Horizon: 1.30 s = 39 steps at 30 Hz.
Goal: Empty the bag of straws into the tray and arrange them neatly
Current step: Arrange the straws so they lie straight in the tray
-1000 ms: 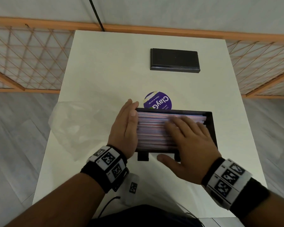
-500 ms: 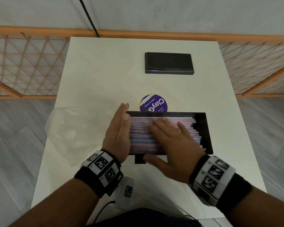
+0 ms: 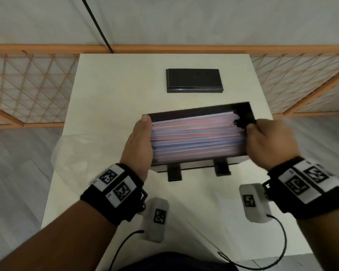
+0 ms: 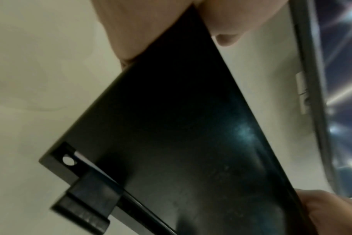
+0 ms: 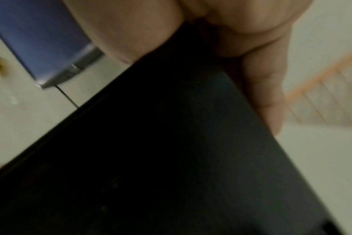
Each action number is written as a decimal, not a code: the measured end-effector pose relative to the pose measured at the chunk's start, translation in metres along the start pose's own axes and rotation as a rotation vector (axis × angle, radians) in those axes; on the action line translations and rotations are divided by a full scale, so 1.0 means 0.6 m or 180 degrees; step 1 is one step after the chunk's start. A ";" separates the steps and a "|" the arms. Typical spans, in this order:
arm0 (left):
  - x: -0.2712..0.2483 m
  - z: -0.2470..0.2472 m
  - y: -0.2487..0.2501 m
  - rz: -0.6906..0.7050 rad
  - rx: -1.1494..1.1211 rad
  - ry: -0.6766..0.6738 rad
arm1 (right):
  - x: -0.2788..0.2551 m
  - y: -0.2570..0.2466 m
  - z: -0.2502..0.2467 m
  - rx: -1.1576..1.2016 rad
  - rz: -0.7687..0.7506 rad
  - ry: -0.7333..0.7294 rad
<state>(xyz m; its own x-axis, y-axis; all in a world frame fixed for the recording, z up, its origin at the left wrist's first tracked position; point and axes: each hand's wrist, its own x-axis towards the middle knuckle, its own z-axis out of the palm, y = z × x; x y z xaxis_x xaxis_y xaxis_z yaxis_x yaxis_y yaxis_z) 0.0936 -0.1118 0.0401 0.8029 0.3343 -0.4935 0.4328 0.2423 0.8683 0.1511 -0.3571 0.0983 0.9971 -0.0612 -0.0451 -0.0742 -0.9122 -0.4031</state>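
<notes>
A black tray (image 3: 200, 112) full of pink, blue and white straws (image 3: 196, 137) is held up off the white table (image 3: 115, 85), its right end tilted higher. The straws lie lengthwise in a fairly even stack, their right ends ragged. My left hand (image 3: 139, 143) grips the tray's left end, fingers against the straw ends. My right hand (image 3: 270, 141) grips the right end. The left wrist view shows the tray's dark underside (image 4: 181, 127) below my left hand (image 4: 151, 23). The right wrist view shows the same underside (image 5: 151, 159) with my right hand (image 5: 241, 31) curled round its edge.
The emptied clear plastic bag (image 3: 86, 153) lies crumpled at the table's left edge. A flat black box (image 3: 194, 80) sits at the far middle of the table. An orange lattice fence (image 3: 27, 85) runs behind and beside the table.
My right hand left the top of the straws and took the tray's right end. Both hands lifted and tilted the tray, which now hides the purple round sticker.
</notes>
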 end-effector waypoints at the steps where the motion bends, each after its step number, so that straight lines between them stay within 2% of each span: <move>1: 0.001 0.005 0.014 -0.0016 -0.0122 -0.0039 | 0.007 -0.017 -0.023 -0.0132 -0.0207 0.0204; 3: 0.010 0.008 0.026 -0.0154 -0.0324 -0.0016 | 0.013 -0.055 -0.044 -0.0447 -0.0927 0.0685; 5: 0.017 0.001 0.026 -0.0353 -0.0414 0.0086 | 0.004 -0.087 -0.039 -0.0769 -0.1541 0.0642; 6: 0.018 -0.001 0.030 -0.0404 -0.0406 0.0067 | 0.012 -0.088 -0.033 -0.0790 -0.1645 0.0566; 7: 0.019 0.000 0.034 -0.0419 -0.0385 0.0010 | 0.020 -0.085 -0.032 -0.0735 -0.1641 0.0458; 9: 0.019 -0.004 0.035 -0.0420 -0.0339 -0.0063 | 0.029 -0.060 -0.022 -0.0458 -0.1546 0.0596; 10: 0.019 -0.005 0.037 -0.0378 -0.0265 -0.0076 | 0.031 -0.048 -0.014 -0.0337 -0.1352 0.0596; 13: 0.021 -0.008 0.034 -0.0256 -0.0114 0.0031 | 0.028 -0.027 0.018 -0.0005 -0.0475 -0.0088; 16: 0.026 -0.012 0.012 -0.0242 0.0192 0.0079 | 0.017 -0.004 0.053 0.0147 -0.0107 -0.0343; 21: 0.021 -0.008 -0.017 -0.0275 0.0510 0.0170 | 0.002 0.027 0.095 0.0362 0.0262 -0.0607; 24: 0.016 -0.006 -0.011 -0.0343 0.0309 0.0292 | -0.002 0.038 0.102 0.0449 0.0298 -0.0763; 27: 0.021 -0.012 -0.010 -0.0532 -0.0158 0.0439 | -0.001 0.028 0.080 0.0466 0.0171 -0.0531; 29: 0.026 -0.018 -0.011 -0.0593 -0.0404 0.0559 | 0.009 0.020 0.061 0.0448 0.0273 -0.0399; 31: 0.028 -0.020 -0.012 -0.0617 -0.0401 0.0605 | 0.017 0.016 0.054 0.0382 0.0649 -0.0719; 32: 0.028 -0.019 -0.014 -0.0630 -0.0370 0.0559 | 0.016 0.015 0.059 0.0343 0.0687 -0.0926; 34: 0.028 -0.017 -0.015 -0.0640 -0.0229 0.0397 | 0.009 0.007 0.070 0.0025 0.0403 -0.1158; 35: 0.025 -0.015 -0.013 -0.0631 -0.0150 0.0347 | 0.006 -0.001 0.068 -0.0199 0.0202 -0.1098; 39: 0.027 -0.012 -0.005 -0.0686 -0.0360 0.0100 | 0.015 -0.049 0.010 -0.0398 -0.0569 -0.0035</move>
<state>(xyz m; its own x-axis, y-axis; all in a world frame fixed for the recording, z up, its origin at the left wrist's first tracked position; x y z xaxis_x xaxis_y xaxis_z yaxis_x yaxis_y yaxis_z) 0.1024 -0.1004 0.0288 0.6831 0.2916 -0.6695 0.5426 0.4109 0.7326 0.1620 -0.3284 0.1044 0.9939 0.1099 0.0068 0.1072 -0.9513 -0.2890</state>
